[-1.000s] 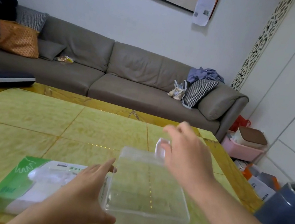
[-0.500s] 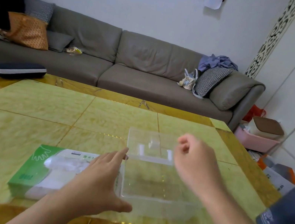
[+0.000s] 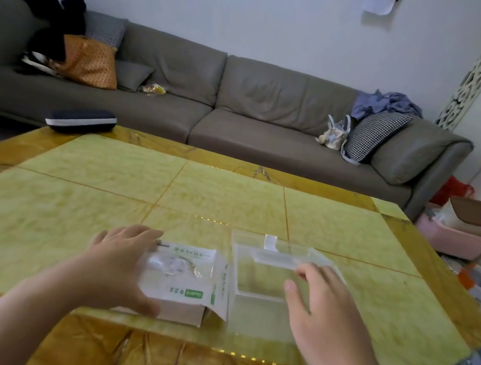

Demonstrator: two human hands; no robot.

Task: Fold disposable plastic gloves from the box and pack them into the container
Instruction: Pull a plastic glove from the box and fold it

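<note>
Clear plastic container (image 3: 261,276) sits on the yellow table (image 3: 230,199), just beside the glove box (image 3: 192,273). The left hand (image 3: 118,260) spans the box's end, thumb and fingers gripping it. The right hand (image 3: 328,318) hovers palm-down over the container, fingers loosely spread.

Clasping white-and-green cardboard glove box (image 3: 184,281) with left grip (image 3: 117,266); hovering relaxed right grip (image 3: 333,322) over clear rectangular plastic container (image 3: 256,310), yellow marbled worktop (image 3: 199,194) beneath.

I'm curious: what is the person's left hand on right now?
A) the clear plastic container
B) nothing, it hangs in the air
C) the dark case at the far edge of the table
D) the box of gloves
D: the left hand holds the glove box, fingers over its top and thumb at its near side. The right hand is at the clear container.
</note>
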